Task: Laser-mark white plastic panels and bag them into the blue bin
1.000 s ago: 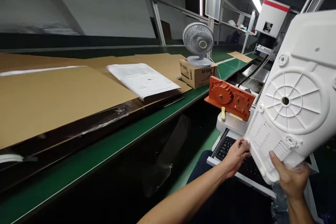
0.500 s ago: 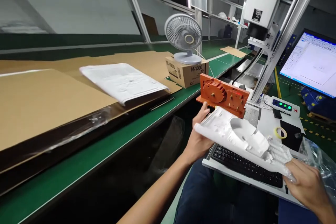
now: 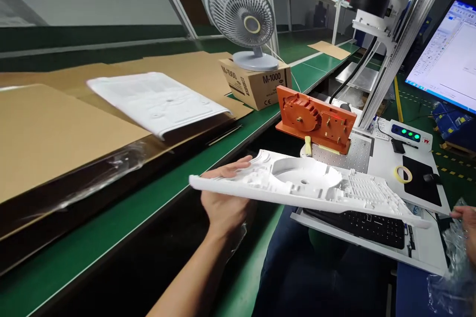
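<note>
A white moulded plastic cover (image 3: 305, 188), with a round recess and ribs on its upward face, is held nearly level in front of me. My left hand (image 3: 226, 198) is closed on its left end, with the thumb over the edge and the palm below. My right hand (image 3: 466, 225), partly cut off by the right edge, is off the cover, its fingers closed on a crumpled clear plastic bag (image 3: 451, 257). Another white plastic cover (image 3: 159, 101) lies on cardboard to the left. Behind the held cover stands an orange fixture (image 3: 316, 119) with a toothed round shape and brass pins.
A grey fan (image 3: 241, 15) stands on a carton (image 3: 256, 84) on the green conveyor (image 3: 310, 77). Below the held cover is a keyboard (image 3: 372, 230). Tape roll (image 3: 403, 174), black mouse pad (image 3: 420, 183), and monitor (image 3: 446, 59) are to the right, beside a machine post (image 3: 412, 34).
My right hand has let go of the cover and moved right to the plastic bag. The left hand has brought the cover leftward and turned it more level. The view has tilted down.
</note>
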`<state>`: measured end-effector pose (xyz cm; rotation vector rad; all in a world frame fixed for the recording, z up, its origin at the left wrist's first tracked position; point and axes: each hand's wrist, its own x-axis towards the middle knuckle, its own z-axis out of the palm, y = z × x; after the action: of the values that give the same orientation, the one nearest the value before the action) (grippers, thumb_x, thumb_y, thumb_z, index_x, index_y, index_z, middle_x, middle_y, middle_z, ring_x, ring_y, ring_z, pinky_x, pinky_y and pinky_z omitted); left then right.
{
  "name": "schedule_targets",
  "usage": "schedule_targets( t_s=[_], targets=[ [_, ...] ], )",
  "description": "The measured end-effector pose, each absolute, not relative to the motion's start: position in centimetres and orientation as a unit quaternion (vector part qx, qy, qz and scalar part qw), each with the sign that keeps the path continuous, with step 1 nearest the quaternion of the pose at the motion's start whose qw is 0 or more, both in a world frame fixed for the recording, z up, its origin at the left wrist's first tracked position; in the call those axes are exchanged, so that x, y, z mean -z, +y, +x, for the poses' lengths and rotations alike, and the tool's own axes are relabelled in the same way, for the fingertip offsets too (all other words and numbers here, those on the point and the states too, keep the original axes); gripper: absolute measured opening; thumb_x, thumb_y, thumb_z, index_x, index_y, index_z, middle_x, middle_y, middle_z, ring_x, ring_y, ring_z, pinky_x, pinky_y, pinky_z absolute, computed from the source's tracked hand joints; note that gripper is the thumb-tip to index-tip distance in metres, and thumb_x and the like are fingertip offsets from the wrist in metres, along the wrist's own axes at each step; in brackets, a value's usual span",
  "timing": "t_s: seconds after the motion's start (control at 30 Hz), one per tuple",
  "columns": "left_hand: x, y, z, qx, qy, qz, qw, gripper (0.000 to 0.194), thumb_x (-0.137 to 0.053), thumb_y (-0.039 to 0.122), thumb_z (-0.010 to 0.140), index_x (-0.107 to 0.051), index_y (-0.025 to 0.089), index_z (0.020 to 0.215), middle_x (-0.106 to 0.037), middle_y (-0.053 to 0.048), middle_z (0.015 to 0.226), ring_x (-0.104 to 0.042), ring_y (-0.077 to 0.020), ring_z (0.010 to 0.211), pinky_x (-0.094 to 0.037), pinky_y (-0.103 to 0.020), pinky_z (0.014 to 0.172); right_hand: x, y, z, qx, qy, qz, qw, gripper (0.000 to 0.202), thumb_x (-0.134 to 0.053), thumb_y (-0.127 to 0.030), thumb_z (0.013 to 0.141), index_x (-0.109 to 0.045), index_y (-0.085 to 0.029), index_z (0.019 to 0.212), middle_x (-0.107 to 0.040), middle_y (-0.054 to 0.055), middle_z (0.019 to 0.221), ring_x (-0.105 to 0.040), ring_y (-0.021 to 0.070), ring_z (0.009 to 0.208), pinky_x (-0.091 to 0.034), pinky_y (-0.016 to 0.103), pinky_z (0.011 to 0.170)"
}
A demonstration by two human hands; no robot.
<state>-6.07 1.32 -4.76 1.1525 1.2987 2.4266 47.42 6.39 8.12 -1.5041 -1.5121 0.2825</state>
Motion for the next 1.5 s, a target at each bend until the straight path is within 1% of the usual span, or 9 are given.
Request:
schedule_targets(
  t_s=[0.13,0.23,0.47,0.7,0.9,1.07,1.2,1.33,1.5],
  targets=[
    [6.1,1.3,-7.8,-0.824,0.451,0.332,0.089,0.071,-0.11,0.047,0.056,-0.057,0.023,0.096,-0.078,-0.006,0.105,-0.075,-0.0353,0.12,-0.056,-0.056,0.114,-4.4,8.6,43.8,-0.17,-0.676,-0.58,0.421,0.061,-0.084,-0.06,0.088,-0.075,-0.024,0.137,-0.078,0.011,0.128,-0.072,0.034,0.12,-0.053,0.053,0.112],
    [6.4,2.0,-7.8,-0.835,0.468,0.269,0.107,0.074,-0.11,0.048,0.051,-0.058,0.022,0.097,-0.079,-0.009,0.108,-0.075,-0.0346,0.117,-0.061,-0.049,0.103,-1.2,10.8,39.8,-0.218,-0.729,-0.49,0.426,0.072,-0.092,-0.046,0.081,-0.069,-0.024,0.146,-0.068,0.013,0.148,-0.067,0.0348,0.132,-0.051,0.054,0.116],
    [5.2,3.9,-8.7,-0.827,0.498,0.216,0.147,0.072,-0.111,0.033,0.042,-0.059,0.022,0.091,-0.079,-0.01,0.11,-0.074,-0.0291,0.112,-0.061,-0.036,0.091,2.1,15.0,33.6,-0.201,-0.688,-0.478,0.507,0.048,-0.09,-0.048,0.083,-0.077,-0.018,0.117,-0.077,0.013,0.119,-0.074,0.0326,0.105,-0.057,0.05,0.099],
    [5.4,6.6,-12.2,-0.844,0.454,0.256,0.127,0.077,-0.11,0.043,0.043,-0.053,0.025,0.092,-0.08,-0.01,0.113,-0.073,-0.0342,0.124,-0.058,-0.046,0.106,1.2,15.8,31.0,-0.126,-0.744,-0.384,0.532,0.019,-0.083,-0.028,0.089,-0.074,-0.02,0.104,-0.078,0.01,0.113,-0.075,0.0315,0.106,-0.058,0.05,0.099],
    [6.5,8.4,-13.8,-0.852,0.43,0.274,0.121,0.079,-0.11,0.041,0.05,-0.052,0.026,0.101,-0.077,-0.011,0.131,-0.072,-0.0327,0.13,-0.053,-0.054,0.118,-0.8,15.4,30.0,-0.047,-0.791,-0.333,0.511,0.024,-0.08,-0.017,0.089,-0.073,-0.024,0.11,-0.077,0.008,0.114,-0.075,0.0305,0.106,-0.06,0.05,0.097],
    [7.9,9.5,-14.7,-0.868,0.413,0.254,0.11,0.08,-0.111,0.042,0.05,-0.053,0.026,0.102,-0.077,-0.008,0.128,-0.073,-0.0297,0.129,-0.047,-0.057,0.127,-2.7,13.9,29.2,-0.033,-0.794,-0.326,0.512,0.024,-0.077,-0.02,0.094,-0.074,-0.027,0.117,-0.077,0.009,0.119,-0.076,0.0326,0.106,-0.062,0.053,0.093],
    [8.6,9.3,-14.8,-0.871,0.431,0.192,0.134,0.069,-0.103,0.056,0.063,-0.053,0.026,0.1,-0.079,-0.006,0.122,-0.077,-0.0281,0.119,-0.054,-0.054,0.118,-3.5,12.2,28.4,-0.009,-0.801,-0.31,0.512,0.019,-0.064,-0.032,0.106,-0.077,-0.031,0.12,-0.079,0.008,0.117,-0.078,0.0335,0.1,-0.063,0.054,0.084],
    [8.6,8.4,-14.2,-0.863,0.444,0.168,0.172,0.067,-0.102,0.046,0.062,-0.052,0.026,0.103,-0.081,-0.008,0.121,-0.077,-0.0285,0.119,-0.06,-0.047,0.107,-5.2,11.1,28.4,0.022,-0.791,-0.319,0.522,0.023,-0.061,-0.045,0.11,-0.079,-0.035,0.121,-0.079,0.009,0.116,-0.078,0.0346,0.099,-0.063,0.056,0.087],
    [8.3,6.9,-13.0,-0.854,0.455,0.156,0.197,0.06,-0.095,0.042,0.072,-0.051,0.027,0.112,-0.079,-0.009,0.128,-0.075,-0.0284,0.122,-0.061,-0.046,0.104,-8.0,11.8,32.3,-0.035,-0.901,-0.235,0.363,0.031,-0.076,-0.063,0.098,-0.083,-0.046,0.123,-0.082,0.004,0.114,-0.081,0.0295,0.091,-0.07,0.043,0.071]
  ],
)
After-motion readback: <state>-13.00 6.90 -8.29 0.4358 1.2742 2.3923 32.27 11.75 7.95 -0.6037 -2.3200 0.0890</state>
